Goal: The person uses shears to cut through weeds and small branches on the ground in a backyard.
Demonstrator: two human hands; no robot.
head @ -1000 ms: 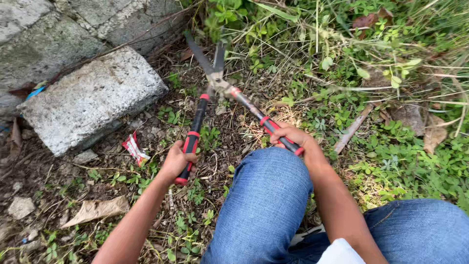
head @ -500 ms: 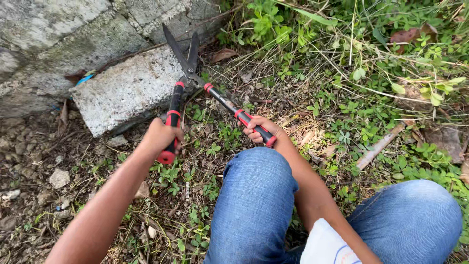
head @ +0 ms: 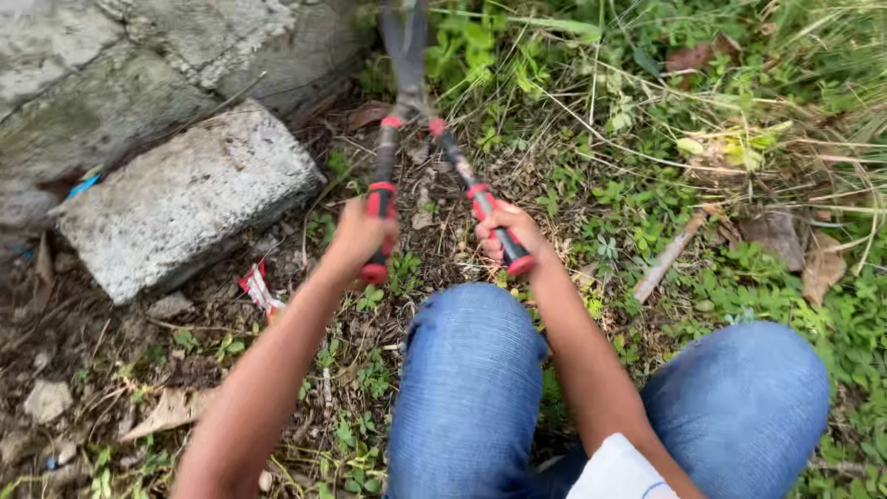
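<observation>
We crouched outdoors on bare soil [head: 111, 360] strewn with dry leaves, weeds [head: 647, 185] to the right and a concrete block [head: 185, 199] beside a stone wall [head: 120, 65]. Our left hand [head: 360, 238] and right hand [head: 504, 231] each wrapped fingers around a red-and-black handle of the garden shears [head: 407, 92], blades pointing away into the grass.

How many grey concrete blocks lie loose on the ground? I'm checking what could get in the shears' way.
1. The grey rectangular concrete block lies left of the red-and-black-handled garden shears, in front of the rough stone wall. Others may be hidden beyond the frame.
</observation>
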